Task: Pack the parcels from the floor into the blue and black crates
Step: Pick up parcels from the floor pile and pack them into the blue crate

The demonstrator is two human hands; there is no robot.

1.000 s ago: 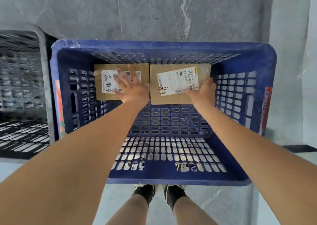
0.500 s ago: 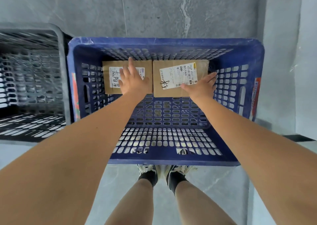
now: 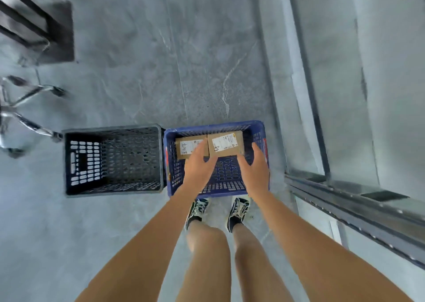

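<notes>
**Both hands empty above the blue crate; no floor parcel in view**

The grey stone-look floor (image 3: 138, 71) carries two perforated plastic crates set side by side and touching. The black slatted plastic crate (image 3: 112, 161), on the person's left, shows no contents. The blue slatted plastic crate (image 3: 216, 159) stands directly ahead of the person's feet, beside a grey wall (image 3: 345, 71) on the right.

Two brown cardboard parcels lie flat along the far wall of the blue crate, edge to edge. The left labelled parcel (image 3: 187, 148) is partly covered by a hand in this view. The right labelled parcel (image 3: 225, 143) has its long axis running across the crate. The near half of the blue crate floor is unfilled.

The left hand (image 3: 199, 166) hangs over the crate with fingers straight and loose, holding nothing. The right hand (image 3: 254, 168) is likewise relaxed and empty, its grip wide.

Judgement: placement of these two parcels looks complete. No unpacked parcel shows on the floor, so the direction of the next pickup cannot be told. The left hand lies nearer the black crate.
</notes>
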